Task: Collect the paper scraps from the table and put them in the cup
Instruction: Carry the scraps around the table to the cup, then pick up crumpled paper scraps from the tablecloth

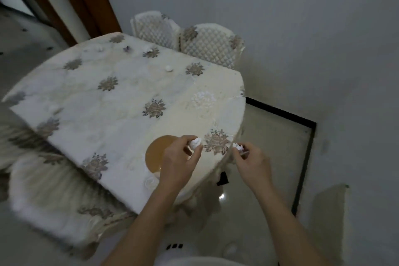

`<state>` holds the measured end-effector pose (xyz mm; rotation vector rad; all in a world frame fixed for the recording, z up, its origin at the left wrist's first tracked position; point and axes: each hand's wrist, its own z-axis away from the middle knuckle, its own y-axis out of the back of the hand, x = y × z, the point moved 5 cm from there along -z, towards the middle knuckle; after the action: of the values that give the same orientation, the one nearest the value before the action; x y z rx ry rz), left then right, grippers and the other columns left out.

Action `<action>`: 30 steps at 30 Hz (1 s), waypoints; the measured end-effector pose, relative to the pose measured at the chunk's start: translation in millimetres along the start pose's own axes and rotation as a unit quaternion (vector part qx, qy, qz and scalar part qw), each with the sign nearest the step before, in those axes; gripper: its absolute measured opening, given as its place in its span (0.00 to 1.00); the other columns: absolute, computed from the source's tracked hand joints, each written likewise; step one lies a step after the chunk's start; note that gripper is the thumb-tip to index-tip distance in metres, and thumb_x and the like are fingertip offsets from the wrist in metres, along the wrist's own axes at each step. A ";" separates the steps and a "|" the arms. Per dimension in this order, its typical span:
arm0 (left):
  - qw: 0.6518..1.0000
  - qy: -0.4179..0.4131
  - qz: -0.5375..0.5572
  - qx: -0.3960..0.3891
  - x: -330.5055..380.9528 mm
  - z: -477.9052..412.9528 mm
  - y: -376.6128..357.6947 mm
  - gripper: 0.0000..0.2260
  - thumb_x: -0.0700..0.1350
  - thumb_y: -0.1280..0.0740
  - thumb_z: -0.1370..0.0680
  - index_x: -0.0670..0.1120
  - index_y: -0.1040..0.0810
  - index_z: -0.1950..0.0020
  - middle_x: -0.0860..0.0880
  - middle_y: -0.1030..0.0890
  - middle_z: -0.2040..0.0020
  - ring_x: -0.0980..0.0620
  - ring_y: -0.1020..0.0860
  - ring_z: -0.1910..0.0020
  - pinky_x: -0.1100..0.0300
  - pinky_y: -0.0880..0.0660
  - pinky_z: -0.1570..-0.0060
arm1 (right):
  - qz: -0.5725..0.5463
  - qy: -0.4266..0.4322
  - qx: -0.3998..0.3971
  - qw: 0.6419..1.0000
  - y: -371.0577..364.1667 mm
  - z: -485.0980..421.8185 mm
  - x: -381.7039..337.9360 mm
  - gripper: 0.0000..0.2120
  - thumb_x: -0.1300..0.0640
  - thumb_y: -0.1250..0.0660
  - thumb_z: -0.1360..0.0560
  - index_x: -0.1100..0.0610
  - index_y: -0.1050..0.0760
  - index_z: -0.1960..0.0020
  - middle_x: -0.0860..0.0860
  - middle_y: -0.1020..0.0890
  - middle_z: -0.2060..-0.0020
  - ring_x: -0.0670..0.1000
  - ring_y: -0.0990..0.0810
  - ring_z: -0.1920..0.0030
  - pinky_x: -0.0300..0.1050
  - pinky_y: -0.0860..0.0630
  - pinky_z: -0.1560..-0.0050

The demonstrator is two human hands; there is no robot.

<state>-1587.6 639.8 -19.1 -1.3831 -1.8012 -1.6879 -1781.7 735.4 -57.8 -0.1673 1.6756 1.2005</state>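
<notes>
The left hand [182,157] pinches a white paper scrap [195,143] directly over the right rim of the brown cup [156,153], while the right hand [251,161], farther right beyond the table [121,101] edge, grips a second scrap [239,147].

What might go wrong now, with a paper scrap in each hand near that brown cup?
The left hand hides part of the cup, so it could bump it or drop its scrap beside it. The right hand holds its scrap past the table edge; a slip sends it to the floor. Small far scraps are easily missed.
</notes>
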 end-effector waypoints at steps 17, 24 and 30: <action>0.948 0.005 -0.301 0.099 -62.2 4.2 79.9 0.10 0.50 0.28 0.26 0.47 0.19 0.47 0.50 0.19 0.57 0.45 0.23 0.60 0.49 0.25 0.63 | 0.095 0.306 -0.117 0.940 -99.5 -16.7 -121.8 0.08 0.52 0.37 0.22 0.51 0.21 0.46 0.48 0.18 0.56 0.52 0.20 0.57 0.50 0.22 0.59; 0.935 0.059 -0.349 0.002 -75.5 -6.5 67.7 0.26 0.62 0.31 0.27 0.54 0.27 0.32 0.52 0.21 0.38 0.48 0.25 0.38 0.50 0.29 0.45 | 0.192 0.320 -0.172 0.912 -120.3 -17.3 -114.1 0.16 0.47 0.36 0.25 0.49 0.25 0.38 0.48 0.22 0.45 0.53 0.26 0.43 0.51 0.23 0.51; 0.935 0.038 -0.352 0.018 -75.5 -8.9 73.2 0.26 0.62 0.35 0.28 0.52 0.25 0.34 0.50 0.22 0.35 0.48 0.26 0.35 0.47 0.29 0.41 | 0.221 0.348 -0.111 0.904 -117.2 -19.4 -112.4 0.21 0.47 0.34 0.29 0.51 0.24 0.38 0.49 0.22 0.41 0.52 0.26 0.38 0.52 0.26 0.45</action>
<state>-1496.4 588.1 -31.3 -0.6556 -2.4417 -1.9611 -1670.5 616.3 -43.4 -0.4123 2.2655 1.8222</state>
